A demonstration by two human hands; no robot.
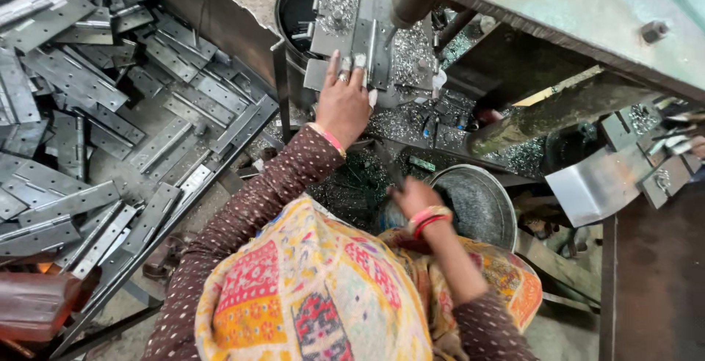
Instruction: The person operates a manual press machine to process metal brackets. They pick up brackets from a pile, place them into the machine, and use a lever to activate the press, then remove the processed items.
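Note:
My left hand [344, 102] reaches forward, its fingers laid flat on the near edge of a grey metal hinge plate [345, 27] and holding it down on the drill's work table. The drill spindle [406, 5] stands just right of the plate, with its bit at the plate's right part. Silvery shavings [411, 56] cover the plate and the table. My right hand [416, 199] is lower, near my body, with its fingers closed around a dark lever handle [387, 164] beside a round metal bowl [481, 203].
A big tray [242, 144] of several flat grey hinges fills the left. A black bucket [292, 10] stands behind the plate. The green machine body [587, 8] spans the top right, and more hinge parts [664, 174] lie at the right edge.

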